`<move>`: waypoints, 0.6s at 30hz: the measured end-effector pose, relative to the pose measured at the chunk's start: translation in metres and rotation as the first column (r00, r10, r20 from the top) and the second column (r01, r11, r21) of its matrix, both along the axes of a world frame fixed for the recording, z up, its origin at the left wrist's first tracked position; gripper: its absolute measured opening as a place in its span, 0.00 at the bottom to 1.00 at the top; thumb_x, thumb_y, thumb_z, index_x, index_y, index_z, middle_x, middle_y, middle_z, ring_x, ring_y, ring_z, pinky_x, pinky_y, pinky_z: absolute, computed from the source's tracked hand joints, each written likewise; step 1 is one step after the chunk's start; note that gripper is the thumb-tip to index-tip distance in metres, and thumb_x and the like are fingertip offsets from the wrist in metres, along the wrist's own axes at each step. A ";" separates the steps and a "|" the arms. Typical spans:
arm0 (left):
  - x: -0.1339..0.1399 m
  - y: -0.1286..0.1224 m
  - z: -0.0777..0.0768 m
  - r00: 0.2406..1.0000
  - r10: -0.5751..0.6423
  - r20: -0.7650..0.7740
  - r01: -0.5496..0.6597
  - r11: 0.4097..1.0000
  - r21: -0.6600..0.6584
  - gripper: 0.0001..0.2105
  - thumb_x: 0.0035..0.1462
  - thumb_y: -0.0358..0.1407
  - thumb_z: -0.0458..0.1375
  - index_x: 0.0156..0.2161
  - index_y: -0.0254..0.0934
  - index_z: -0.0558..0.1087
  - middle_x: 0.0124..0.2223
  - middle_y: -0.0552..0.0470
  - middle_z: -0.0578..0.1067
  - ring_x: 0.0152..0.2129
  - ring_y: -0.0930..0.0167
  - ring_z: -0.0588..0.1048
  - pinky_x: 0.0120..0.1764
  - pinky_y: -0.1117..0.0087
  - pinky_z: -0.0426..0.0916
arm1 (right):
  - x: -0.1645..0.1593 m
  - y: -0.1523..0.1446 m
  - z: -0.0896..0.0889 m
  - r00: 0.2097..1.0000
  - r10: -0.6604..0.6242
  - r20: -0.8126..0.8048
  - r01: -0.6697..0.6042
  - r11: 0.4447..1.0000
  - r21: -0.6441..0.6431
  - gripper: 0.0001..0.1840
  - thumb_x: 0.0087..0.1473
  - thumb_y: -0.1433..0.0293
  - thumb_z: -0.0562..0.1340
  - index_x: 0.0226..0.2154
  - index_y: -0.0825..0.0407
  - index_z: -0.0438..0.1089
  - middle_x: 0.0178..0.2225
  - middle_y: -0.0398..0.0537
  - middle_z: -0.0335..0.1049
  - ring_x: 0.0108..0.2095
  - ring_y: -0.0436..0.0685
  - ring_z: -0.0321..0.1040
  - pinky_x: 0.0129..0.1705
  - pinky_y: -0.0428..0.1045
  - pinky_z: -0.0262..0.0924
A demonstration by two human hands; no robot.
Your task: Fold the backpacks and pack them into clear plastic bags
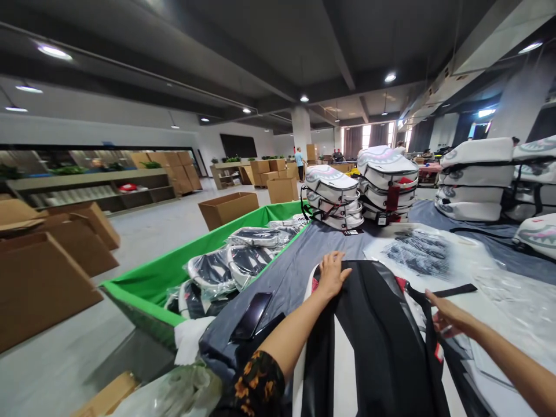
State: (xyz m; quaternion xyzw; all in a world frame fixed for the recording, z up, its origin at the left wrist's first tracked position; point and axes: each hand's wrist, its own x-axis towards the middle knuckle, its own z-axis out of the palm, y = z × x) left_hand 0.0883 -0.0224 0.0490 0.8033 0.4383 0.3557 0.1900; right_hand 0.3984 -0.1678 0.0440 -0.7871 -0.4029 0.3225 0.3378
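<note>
A black and white backpack (376,324) lies in front of me with its black padded side up. At its top left corner my left hand (332,277) is closed on the edge, thumb stretched out over the black panel. My right hand (449,315) is at the pack's right side, its fingers closed around a black strap (428,315); part of the grip is hidden. The strap's loose end points off to the right over clear plastic bags (417,252). A small red and white tag (439,351) shows below my right hand.
Stacked white backpacks (332,194) stand at the table's far side, with more stacks (475,179) on the right. A phone (252,315) rests on the grey cloth at left. Beside the table, a green-lined bin (147,289) holds several plastic-wrapped packs. Cardboard boxes (47,289) stand on the floor.
</note>
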 end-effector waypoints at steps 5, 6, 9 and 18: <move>0.083 -0.013 0.024 0.943 -0.321 -0.093 0.330 0.939 0.102 0.29 0.53 0.24 0.62 0.59 0.49 0.71 0.61 0.53 0.74 0.61 0.64 0.66 0.62 0.60 0.60 | -0.018 0.015 -0.011 0.999 -0.005 0.050 -0.010 0.955 0.296 0.35 0.47 0.33 0.49 0.31 0.47 0.65 0.24 0.49 0.69 0.27 0.62 0.70 0.25 0.53 0.63; 0.103 -0.014 0.026 0.903 -0.409 -0.128 0.423 0.899 0.109 0.34 0.49 0.21 0.62 0.60 0.50 0.70 0.61 0.54 0.73 0.62 0.63 0.66 0.62 0.60 0.60 | -0.020 0.013 -0.002 0.994 0.002 0.108 -0.041 0.930 0.365 0.34 0.46 0.34 0.52 0.32 0.47 0.67 0.26 0.49 0.71 0.29 0.62 0.70 0.27 0.53 0.63; 0.148 -0.013 0.031 0.730 -0.621 -0.285 0.669 0.735 0.111 0.32 0.45 0.19 0.64 0.55 0.48 0.75 0.57 0.51 0.77 0.59 0.59 0.68 0.61 0.55 0.59 | -0.026 -0.001 0.032 0.930 0.085 0.359 -0.262 0.836 0.482 0.28 0.45 0.41 0.61 0.36 0.46 0.72 0.31 0.48 0.76 0.32 0.62 0.72 0.35 0.54 0.66; 0.084 -0.029 0.038 0.769 -0.472 -0.431 0.619 0.718 0.318 0.10 0.61 0.27 0.57 0.35 0.44 0.77 0.45 0.49 0.80 0.57 0.61 0.68 0.67 0.51 0.43 | -0.041 -0.026 0.061 0.892 0.062 0.448 -0.288 0.842 0.456 0.31 0.47 0.37 0.57 0.32 0.47 0.70 0.21 0.44 0.68 0.22 0.57 0.64 0.28 0.52 0.60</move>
